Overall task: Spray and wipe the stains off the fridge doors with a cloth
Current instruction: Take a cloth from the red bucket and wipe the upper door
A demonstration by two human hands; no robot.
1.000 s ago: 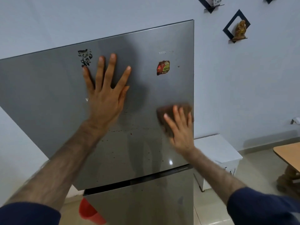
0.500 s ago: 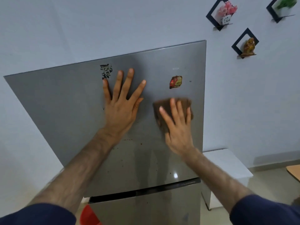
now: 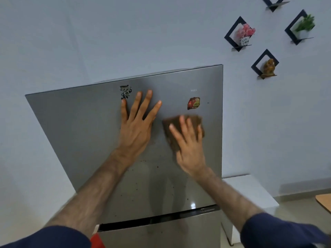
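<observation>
A grey steel upper fridge door (image 3: 75,133) fills the middle of the view, with the lower door (image 3: 161,235) below a dark gap. Small brown stain specks (image 3: 157,166) dot the upper door under my hands. My left hand (image 3: 138,126) lies flat on the door with its fingers spread, just below a torn black sticker (image 3: 125,91). My right hand (image 3: 189,144) presses a brown cloth (image 3: 171,128) flat against the door with straight fingers, below a red sticker (image 3: 193,103). No spray bottle is in view.
A white box (image 3: 250,192) stands on the floor right of the fridge. A wooden table edge (image 3: 324,203) shows at far right. Wall shelves hold pink flowers (image 3: 244,33), a green plant (image 3: 304,24) and a small figurine (image 3: 268,66). Something red (image 3: 96,240) sits at the fridge's lower left.
My right hand has slid the cloth up the door and leftwards, from the right edge towards the red sticker. My left hand stays flat. The camera has tilted up.
</observation>
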